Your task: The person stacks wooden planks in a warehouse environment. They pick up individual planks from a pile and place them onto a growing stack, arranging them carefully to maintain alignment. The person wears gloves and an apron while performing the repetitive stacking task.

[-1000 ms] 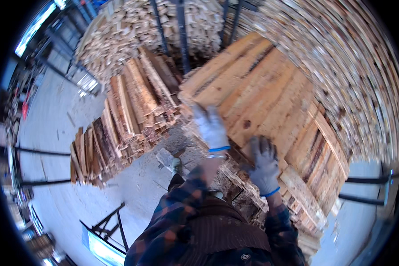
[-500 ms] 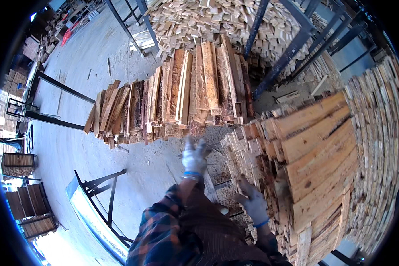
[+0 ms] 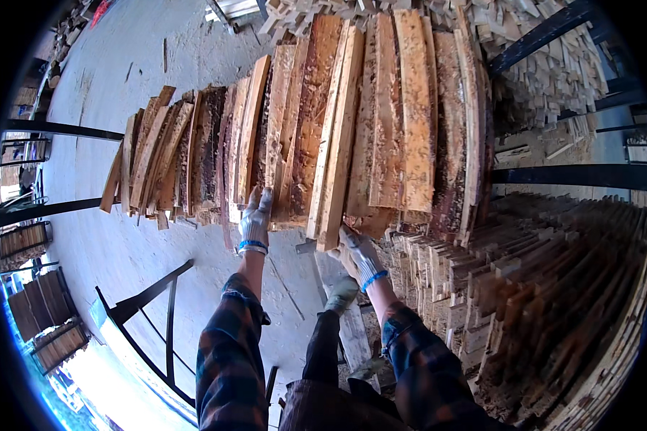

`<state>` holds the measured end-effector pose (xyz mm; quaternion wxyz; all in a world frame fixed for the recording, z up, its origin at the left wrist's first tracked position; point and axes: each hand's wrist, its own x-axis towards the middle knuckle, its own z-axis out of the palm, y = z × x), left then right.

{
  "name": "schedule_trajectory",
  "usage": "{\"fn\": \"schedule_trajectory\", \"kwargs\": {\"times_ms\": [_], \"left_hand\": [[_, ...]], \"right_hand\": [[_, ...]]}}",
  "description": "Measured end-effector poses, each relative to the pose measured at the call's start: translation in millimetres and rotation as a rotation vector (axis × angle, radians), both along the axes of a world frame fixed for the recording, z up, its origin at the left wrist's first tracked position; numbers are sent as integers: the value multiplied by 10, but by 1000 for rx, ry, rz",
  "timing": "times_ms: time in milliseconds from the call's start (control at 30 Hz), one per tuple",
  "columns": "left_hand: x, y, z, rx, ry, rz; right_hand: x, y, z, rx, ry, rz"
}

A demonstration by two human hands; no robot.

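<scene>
A row of rough wooden boards (image 3: 302, 144) stretches across the far side, their near ends facing me. My left hand (image 3: 254, 224), in a pale glove with a blue cuff, reaches to the near ends left of the middle. Its visible fingers are stretched out against the wood. A light plank (image 3: 342, 136) juts toward me past its neighbours. My right hand (image 3: 361, 257), gloved alike, is closed at that plank's near end, thumb below it; some fingers are hidden by the wood.
At the right stands a large stack of boards (image 3: 510, 309), its near side in shadow. A heap of short wood pieces (image 3: 553, 79) lies behind at the far right. Dark metal bars (image 3: 571, 176) run beside the row, and a black metal frame (image 3: 171, 323) stands at the lower left.
My view has shifted closer to the row of boards. Both hands have moved forward to the board ends; the right hand has left the side of the right-hand stack and closed at a plank.
</scene>
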<state>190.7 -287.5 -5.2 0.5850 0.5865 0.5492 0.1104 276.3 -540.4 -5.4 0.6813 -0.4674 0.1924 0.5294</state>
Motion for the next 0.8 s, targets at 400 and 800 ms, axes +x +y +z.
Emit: {"fn": "schedule_trajectory", "kwargs": {"times_ms": [400, 800], "left_hand": [[136, 103, 130, -15, -117, -252], [144, -197, 800, 229, 229, -496]], "right_hand": [[140, 733, 271, 0, -457, 87], [70, 575, 904, 130, -104, -130]]}}
